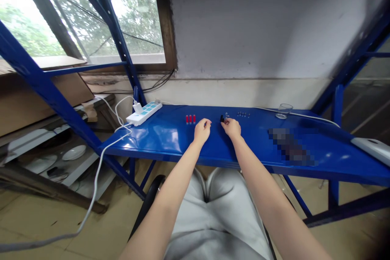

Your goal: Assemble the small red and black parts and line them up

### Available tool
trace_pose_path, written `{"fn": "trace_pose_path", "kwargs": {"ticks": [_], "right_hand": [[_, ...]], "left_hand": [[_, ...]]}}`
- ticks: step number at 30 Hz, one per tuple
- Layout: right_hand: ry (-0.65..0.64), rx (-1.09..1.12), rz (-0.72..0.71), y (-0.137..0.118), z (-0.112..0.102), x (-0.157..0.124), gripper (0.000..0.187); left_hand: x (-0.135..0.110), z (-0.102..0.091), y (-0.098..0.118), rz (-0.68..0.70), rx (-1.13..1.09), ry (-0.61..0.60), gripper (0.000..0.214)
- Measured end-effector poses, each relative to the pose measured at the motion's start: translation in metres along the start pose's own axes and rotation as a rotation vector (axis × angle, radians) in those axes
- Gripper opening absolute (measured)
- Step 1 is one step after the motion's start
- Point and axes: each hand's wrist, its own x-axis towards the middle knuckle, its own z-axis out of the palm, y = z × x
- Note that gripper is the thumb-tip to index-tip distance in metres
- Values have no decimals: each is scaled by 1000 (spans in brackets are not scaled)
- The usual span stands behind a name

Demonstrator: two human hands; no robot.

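Note:
My right hand [232, 128] is at the middle of the blue table, its thumb and fingers pinched at a small black piece [222, 118]. That piece is too small to name more exactly. My left hand [202, 130] hovers just to the left with its fingers curled together; whatever they hold, if anything, is hidden. Left of that hand, three small red cylinders [190, 119] stand in a row. Beyond my right fingers is a small clear or pale part [226, 114]. Several tiny metallic pieces [243, 114] lie in a line farther right.
A white power strip [144, 113] with a plug and cable occupies the left end of the blue table [158, 136]. A clear glass [284, 111] stands at the back right. A blurred-out object [292, 146] and a white device [373, 148] are on the right.

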Motion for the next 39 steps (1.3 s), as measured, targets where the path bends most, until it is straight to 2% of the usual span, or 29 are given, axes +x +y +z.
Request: {"fn": "trace_pose_path", "kwargs": {"ticks": [19,28,39], "right_hand": [[-8,-100,6,-4,1,3,21],[-59,-74,129,-1,-7,-3,21],[-34,-118,119,2,-4,2,21]], "left_hand": [[-1,0,-2,-27,25,-17,22],[-1,1,-6,-39,15,-29,22],[-1,1,-5,-53,21,-49,21]]}}
